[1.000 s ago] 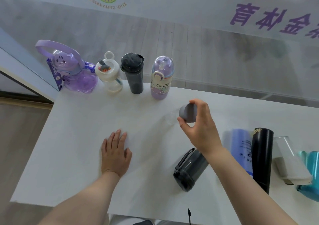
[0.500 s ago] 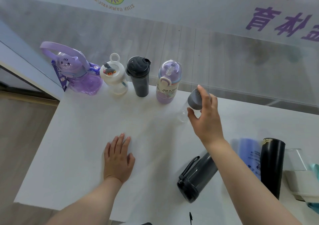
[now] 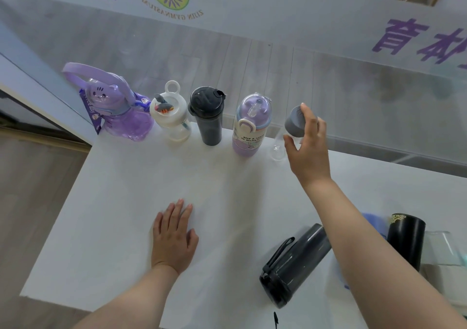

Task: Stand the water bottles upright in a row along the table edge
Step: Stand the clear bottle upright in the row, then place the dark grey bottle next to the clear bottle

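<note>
The right hand [image 3: 307, 149] has moved the clear bottle [image 3: 285, 142] from the middle of the table [image 3: 121, 215] out to the far edge, just beside the purple bottle [image 3: 249, 126]. Its fingers [image 3: 309, 116] curl around the grey cap [image 3: 295, 123] and the top of the bottle. The bottle stands nearly straight up now; its bottom looks like it touches the table, but the glass is so clear that it is hard to be sure. Four bottles stand in a row at the far edge: the cat bottle [image 3: 121, 111], the white bottle [image 3: 170, 116], the dark bottle [image 3: 208, 116] and the purple one. The left hand [image 3: 174, 237] stays flat on the table with its fingers close together. A grey bottle [image 3: 293, 265] lies on its side near the right arm, and a black bottle [image 3: 405, 237] lies past it.
</note>
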A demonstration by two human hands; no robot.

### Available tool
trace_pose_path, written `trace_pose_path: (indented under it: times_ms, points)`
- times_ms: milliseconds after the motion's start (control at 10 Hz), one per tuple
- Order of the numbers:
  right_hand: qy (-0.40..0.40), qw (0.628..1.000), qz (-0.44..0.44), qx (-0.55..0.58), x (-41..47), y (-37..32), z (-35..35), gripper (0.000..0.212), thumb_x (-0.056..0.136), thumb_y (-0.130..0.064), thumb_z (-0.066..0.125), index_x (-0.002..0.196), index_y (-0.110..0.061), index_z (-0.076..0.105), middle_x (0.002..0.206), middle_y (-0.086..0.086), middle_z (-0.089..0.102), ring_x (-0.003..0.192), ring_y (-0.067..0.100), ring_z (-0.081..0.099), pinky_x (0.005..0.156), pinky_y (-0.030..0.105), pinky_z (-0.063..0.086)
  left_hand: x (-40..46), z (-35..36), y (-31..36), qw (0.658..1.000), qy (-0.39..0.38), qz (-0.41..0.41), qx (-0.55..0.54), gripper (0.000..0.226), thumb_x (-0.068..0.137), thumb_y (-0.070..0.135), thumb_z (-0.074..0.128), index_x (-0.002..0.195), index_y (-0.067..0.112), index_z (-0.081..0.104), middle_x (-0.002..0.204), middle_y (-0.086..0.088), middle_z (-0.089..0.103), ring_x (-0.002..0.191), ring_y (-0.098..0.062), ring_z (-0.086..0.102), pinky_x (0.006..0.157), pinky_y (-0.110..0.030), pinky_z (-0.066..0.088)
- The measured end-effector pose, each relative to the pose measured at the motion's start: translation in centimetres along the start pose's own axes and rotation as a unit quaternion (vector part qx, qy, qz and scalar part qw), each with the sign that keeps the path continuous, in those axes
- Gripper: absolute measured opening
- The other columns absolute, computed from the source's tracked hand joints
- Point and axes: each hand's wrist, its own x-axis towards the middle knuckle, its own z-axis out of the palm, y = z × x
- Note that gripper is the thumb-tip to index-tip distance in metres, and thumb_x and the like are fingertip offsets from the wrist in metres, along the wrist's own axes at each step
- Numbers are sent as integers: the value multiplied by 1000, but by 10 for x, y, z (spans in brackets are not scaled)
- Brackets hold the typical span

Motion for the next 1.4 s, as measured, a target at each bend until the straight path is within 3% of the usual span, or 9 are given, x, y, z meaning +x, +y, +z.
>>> trace_pose_path:
  times_ms: [200, 500, 600, 700, 900, 1100, 1200, 1300, 1400]
  points:
    - [-3, 1000, -2, 5, 7, -1, 2, 67, 88, -14, 62, 146, -25, 30, 135, 10, 37, 105, 19, 48, 81, 38, 51, 0, -1, 1, 1000, 1, 0, 3, 61, 79, 31, 40, 137, 16, 48, 148, -9, 43, 137, -27, 37, 114, -49, 23]
    - [-59, 998, 6, -30, 8, 4, -7, 81, 85, -28, 65, 148, -38, 15, 137, 4, 35, 94, 27, 57, 72, 30, 41, -1, -1, 1, 1000, 0, -3, 4, 61, 79, 31, 39, 138, 16, 48, 148, -9, 43, 137, -27, 38, 114, -50, 24]
    - [-42, 998, 14, -38, 0, 4, -17, 86, 86, -35, 67, 151, -35, 10, 144, 4, 32, 105, 21, 48, 73, 30, 41, 0, -1, 1, 1000, -3, -2, 5, 61, 79, 31, 39, 138, 16, 47, 149, -9, 43, 138, -28, 37, 114, -50, 24]
    - [-20, 999, -7, -46, -16, 6, -27, 85, 87, -39, 65, 152, -29, 11, 150, 6, 26, 130, 24, 38, 81, 33, 44, -1, 0, 0, 1000, -4, -3, 8, 61, 80, 32, 38, 139, 16, 46, 149, -9, 42, 138, -28, 36, 114, -51, 23]
    - [-37, 998, -32, -39, -70, 21, -45, 71, 90, -20, 64, 148, -19, 23, 148, 6, 34, 132, 24, 37, 101, 31, 36, -1, 2, 1, 1000, 0, -4, 7, 62, 81, 33, 36, 139, 16, 46, 150, -9, 41, 139, -27, 34, 115, -50, 21]
    - [-232, 963, 2, -138, -145, 53, -48, 63, 81, 5, 51, 139, -18, 45, 137, 3, 48, 127, 23, 41, 111, 32, 27, -1, 3, 1, 1000, 6, -3, 8, 62, 80, 34, 35, 139, 16, 44, 150, -9, 41, 140, -28, 33, 115, -49, 17]
    - [-294, 929, -29, -223, -173, 66, -50, 73, 70, 13, 45, 135, -20, 50, 132, -1, 52, 127, 25, 44, 117, 34, 12, -1, 3, 1, 1000, 6, -4, 10, 63, 81, 34, 34, 140, 17, 43, 151, -9, 40, 140, -28, 31, 116, -49, 17]
    - [-336, 900, -57, -272, -188, 69, -58, 77, 68, 9, 46, 137, -24, 46, 141, -3, 45, 137, 23, 32, 119, 36, -2, -2, 3, 2, 1000, 10, -3, 10, 63, 81, 34, 33, 140, 17, 43, 150, -9, 40, 140, -28, 32, 116, -49, 16]
    - [-373, 867, -81, -320, -199, 68, -64, 81, 70, 1, 49, 143, -31, 37, 153, 1, 30, 145, 28, 16, 119, 44, -4, -2, 3, 3, 1000, 19, -1, 1, 63, 80, 34, 34, 139, 16, 44, 149, -10, 41, 139, -29, 33, 115, -50, 17]
